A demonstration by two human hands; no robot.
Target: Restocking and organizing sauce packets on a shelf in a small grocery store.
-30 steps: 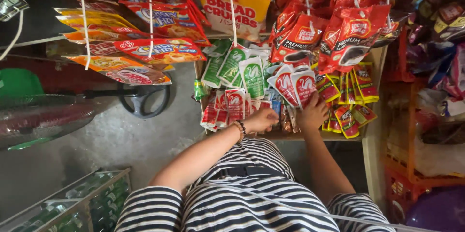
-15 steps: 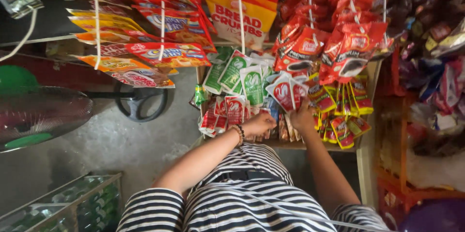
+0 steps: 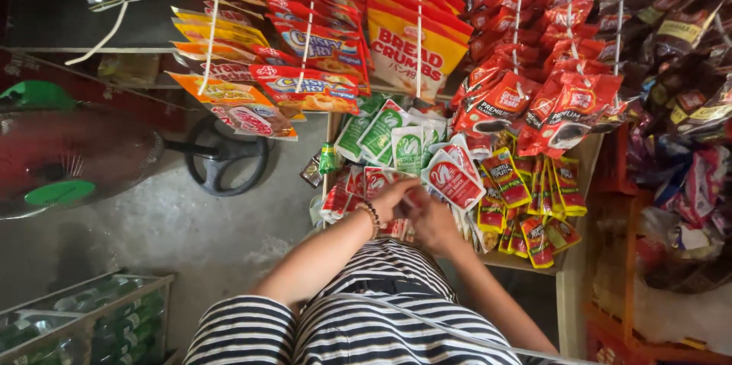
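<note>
Head view: left hand point(image 3: 390, 199) and right hand point(image 3: 433, 220) are brought together, touching, over red-and-white sachets point(image 3: 358, 186) lying in a tray on the worktop point(image 3: 526, 262). One red sachet point(image 3: 451, 180) is seen just above the right grip; whether anything is pinched cannot be told. Both forearms are bent inward, a beaded bracelet point(image 3: 373, 216) on the left wrist. Three green sachets point(image 3: 389, 136) are counted further up.

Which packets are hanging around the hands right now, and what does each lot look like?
Red-and-white sachets: strip just above both hands, flat, small.
Green-and-white sachets: above those, flat.
Large orange pouch: top centre, hanging.
Red pouches: right of centre, glossy.
Yellow and red packets: upper left, fanned.
Small yellow-red sachets: right of the hands.
</note>
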